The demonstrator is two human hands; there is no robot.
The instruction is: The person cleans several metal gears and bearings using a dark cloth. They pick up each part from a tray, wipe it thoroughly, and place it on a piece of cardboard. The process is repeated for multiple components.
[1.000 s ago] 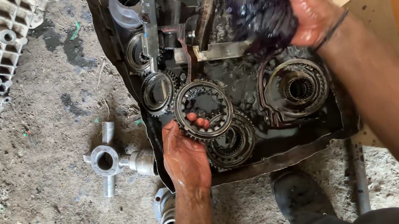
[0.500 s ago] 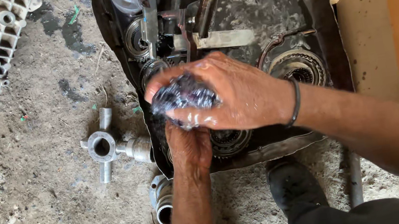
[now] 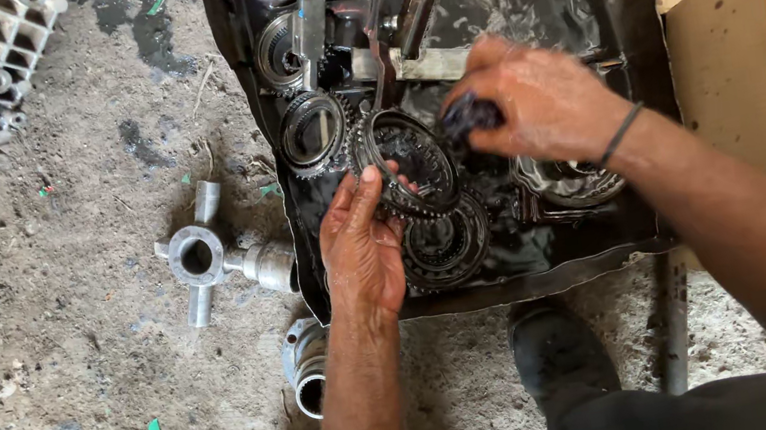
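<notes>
Head view: left hand (image 3: 360,249) grips toothed gear ring (image 3: 408,163) by rim; right hand (image 3: 538,101) pinches dark rag (image 3: 469,114). Steel ring likely heavy, stiff, oil-slick; rim hold safest.

Bare oily forearms, dark band (image 3: 621,133) on right wrist (thin), black shoe (image 3: 557,353)
</notes>
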